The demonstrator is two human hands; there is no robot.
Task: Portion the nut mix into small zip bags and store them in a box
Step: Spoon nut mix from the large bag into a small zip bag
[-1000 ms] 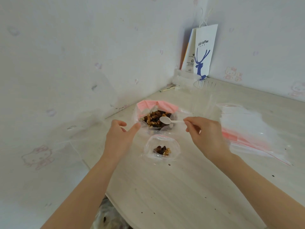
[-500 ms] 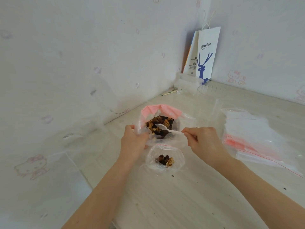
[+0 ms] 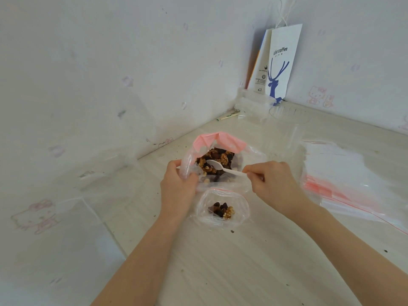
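Left hand (image 3: 176,188) has come in from the open air 1.0 s ago and now has hold of the large bag's left wall. The spoon bowl has moved further in over the mix.

Surface (image 3: 220,272): pale wood grain, set into a corner of 2 papered walls, with dark crumbs scattered across it.

Stack of empty zip bags (image 3: 353,180): lies flat at the right, red seal strips showing, well apart from the work.

Paper bag (image 3: 283,62): white with a blue deer print, upright in the far corner against the wall. A clear plastic container (image 3: 287,120) stands before it; its shape is hard to read.

Large bag (image 3: 249,151): clear, pink rim folded back, mouth open toward the camera, resting on the surface at centre. Nut mix (image 3: 217,157) fills it: walnut pieces and dark chunks.

Small zip bag (image 3: 203,208): just in front of the large bag, between the 2 forearms, mouth open and touching the large bag's near edge. 1 small heap of mix sits inside.

Left hand: fingers curled round the large bag's left wall, gripping the plastic.

Right hand (image 3: 273,184): fingers and thumb pinch the handle end of the spoon (image 3: 220,167).

Spoon: white plastic, bowl lying on top of the mix inside the large bag, handle running out to the right.
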